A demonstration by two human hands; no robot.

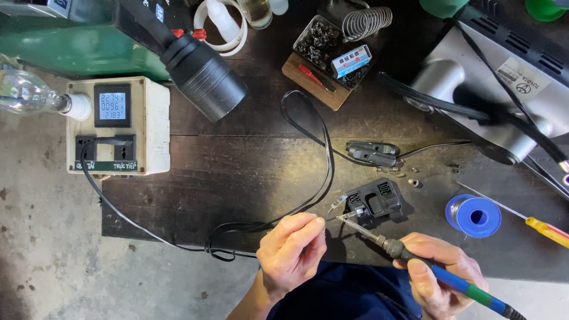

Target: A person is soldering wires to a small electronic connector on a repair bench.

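Observation:
My right hand (441, 272) grips a soldering iron (415, 258) with a blue and green handle; its metal tip points up-left at the edge of a small black plastic housing (379, 201) on the dark workbench. My left hand (293, 249) pinches a thin strand, likely solder wire, whose end meets the iron's tip by the housing. A black cable (320, 154) loops across the bench toward the housing.
A blue solder spool (474, 216) and a yellow-handled screwdriver (548, 231) lie at the right. A beige meter box (115, 127) with a lit display and a bulb (26, 92) sits at the left. Also present: a black cylinder (204, 74), a parts tray (332, 53), a black clip (372, 152), a grey appliance (504, 89).

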